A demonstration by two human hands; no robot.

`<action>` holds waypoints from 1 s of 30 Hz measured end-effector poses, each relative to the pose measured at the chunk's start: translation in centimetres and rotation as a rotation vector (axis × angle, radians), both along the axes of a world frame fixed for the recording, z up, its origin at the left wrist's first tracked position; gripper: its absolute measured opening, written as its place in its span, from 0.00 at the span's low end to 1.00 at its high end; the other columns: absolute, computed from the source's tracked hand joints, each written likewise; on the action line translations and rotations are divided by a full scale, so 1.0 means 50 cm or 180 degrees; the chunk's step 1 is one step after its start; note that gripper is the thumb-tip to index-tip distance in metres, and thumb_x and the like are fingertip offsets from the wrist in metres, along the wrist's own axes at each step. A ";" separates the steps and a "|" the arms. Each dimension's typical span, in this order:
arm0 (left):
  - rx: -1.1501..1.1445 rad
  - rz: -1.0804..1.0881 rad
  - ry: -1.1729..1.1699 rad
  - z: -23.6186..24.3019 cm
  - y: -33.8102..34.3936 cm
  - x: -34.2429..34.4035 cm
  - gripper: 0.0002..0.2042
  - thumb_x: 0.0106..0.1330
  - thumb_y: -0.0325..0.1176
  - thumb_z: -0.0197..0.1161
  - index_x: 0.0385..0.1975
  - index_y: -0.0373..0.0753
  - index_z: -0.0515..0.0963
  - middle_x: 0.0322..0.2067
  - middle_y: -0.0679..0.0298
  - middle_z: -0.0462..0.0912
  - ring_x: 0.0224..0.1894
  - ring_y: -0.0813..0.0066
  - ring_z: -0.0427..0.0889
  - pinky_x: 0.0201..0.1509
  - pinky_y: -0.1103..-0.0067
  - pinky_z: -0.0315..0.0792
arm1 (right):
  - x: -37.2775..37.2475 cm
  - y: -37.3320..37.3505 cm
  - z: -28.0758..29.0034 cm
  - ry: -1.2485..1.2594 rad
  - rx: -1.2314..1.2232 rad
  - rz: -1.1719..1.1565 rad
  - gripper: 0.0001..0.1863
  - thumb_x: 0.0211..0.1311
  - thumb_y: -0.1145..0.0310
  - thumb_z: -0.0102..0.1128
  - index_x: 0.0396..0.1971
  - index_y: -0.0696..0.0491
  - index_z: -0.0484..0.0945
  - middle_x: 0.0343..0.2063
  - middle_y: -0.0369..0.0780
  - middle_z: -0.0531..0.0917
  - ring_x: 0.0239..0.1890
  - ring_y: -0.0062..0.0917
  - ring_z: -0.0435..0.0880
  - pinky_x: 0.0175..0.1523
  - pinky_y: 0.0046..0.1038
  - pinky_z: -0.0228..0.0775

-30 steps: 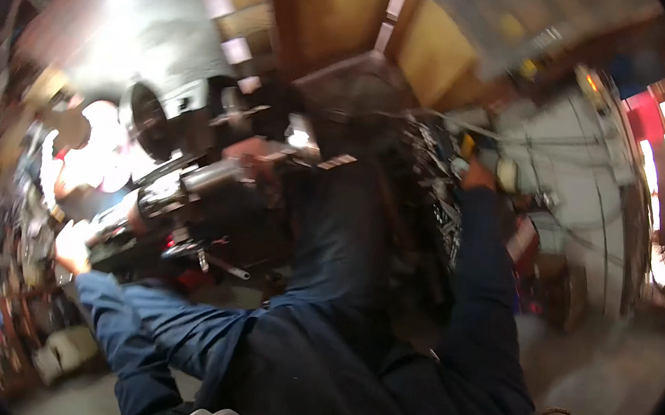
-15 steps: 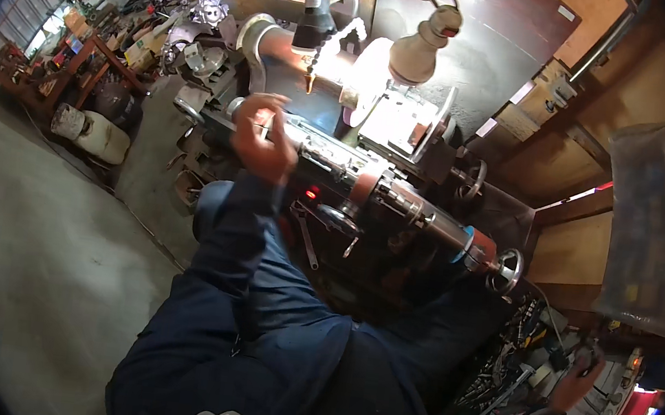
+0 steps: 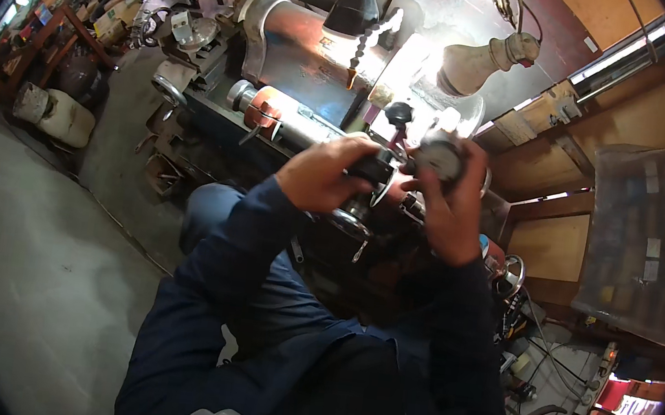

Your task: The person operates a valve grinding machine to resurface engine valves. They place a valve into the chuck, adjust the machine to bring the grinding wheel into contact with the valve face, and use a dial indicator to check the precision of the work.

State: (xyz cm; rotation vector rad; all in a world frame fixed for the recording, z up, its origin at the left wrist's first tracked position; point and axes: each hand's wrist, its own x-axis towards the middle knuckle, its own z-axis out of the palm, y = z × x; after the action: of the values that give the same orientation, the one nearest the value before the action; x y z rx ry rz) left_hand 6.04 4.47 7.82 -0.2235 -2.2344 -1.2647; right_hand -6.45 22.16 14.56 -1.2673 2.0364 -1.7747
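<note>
A round dial gauge [image 3: 440, 156] with a pale face and a dark metal rim was held up in front of the lathe [image 3: 293, 121]. The fingers of the right hand [image 3: 449, 208] were wrapped around its lower edge and back, so the face showed just above the fingertips. The left hand [image 3: 321, 175] was closed on a black, blocky base [image 3: 374, 167] joined to the gauge; its fingers were curled tightly over the block, which sat just beyond the knuckles. A shiny, rounded chrome part [image 3: 350, 220] was seen just beneath the left fingers, though what it belonged to could not be told. A black ball knob [image 3: 398, 113] on a thin stem stood just above both sets of fingers.

Beyond the fingers, a smooth steel cylinder with an orange band [image 3: 266, 110] lay along the lathe. Two lamps were placed farther up: a black cone-shaped one [image 3: 354, 1] and a cream, bell-shaped one [image 3: 480, 64], both casting bright glare on the metal. Both forearms were covered by dark blue cloth sleeves [image 3: 218, 276]. Well to the left of the fingers, a dull grey concrete floor [image 3: 24, 254] was visible.
</note>
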 end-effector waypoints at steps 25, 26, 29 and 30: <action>-0.1603 0.1647 -0.0887 -0.018 -0.025 0.039 0.25 0.60 0.21 0.55 0.57 0.50 0.75 0.52 0.44 0.74 0.55 0.46 0.76 0.57 0.63 0.74 | -0.018 -0.122 -0.155 -0.0411 0.0089 0.0507 0.24 0.67 0.71 0.62 0.54 0.57 0.57 0.39 0.49 0.81 0.43 0.29 0.84 0.43 0.29 0.76; -0.1780 0.1707 -0.0958 -0.022 -0.024 0.037 0.24 0.61 0.21 0.55 0.57 0.50 0.75 0.52 0.44 0.74 0.54 0.46 0.76 0.56 0.63 0.74 | -0.020 -0.120 -0.154 -0.0422 0.0065 0.0494 0.24 0.67 0.71 0.62 0.54 0.57 0.57 0.39 0.49 0.81 0.43 0.29 0.84 0.43 0.29 0.76; -0.1992 0.1751 -0.1057 -0.022 -0.022 0.032 0.23 0.62 0.23 0.55 0.57 0.49 0.75 0.50 0.45 0.75 0.53 0.46 0.76 0.54 0.63 0.74 | -0.024 -0.116 -0.149 -0.0433 0.0295 0.0432 0.25 0.67 0.70 0.62 0.54 0.57 0.57 0.39 0.50 0.81 0.43 0.29 0.84 0.43 0.29 0.76; -0.1982 0.1750 -0.1090 -0.020 -0.020 0.031 0.22 0.62 0.23 0.55 0.57 0.48 0.75 0.50 0.46 0.75 0.52 0.46 0.76 0.53 0.63 0.74 | -0.022 -0.116 -0.143 -0.0443 0.0320 0.0482 0.25 0.67 0.70 0.62 0.55 0.56 0.57 0.40 0.50 0.81 0.42 0.28 0.84 0.42 0.29 0.76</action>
State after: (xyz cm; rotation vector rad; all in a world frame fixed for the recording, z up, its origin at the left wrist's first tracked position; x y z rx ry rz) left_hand 7.61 3.46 6.80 0.3897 -2.6652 -0.3158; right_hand -7.53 16.37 7.40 -1.1987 1.8765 -1.6240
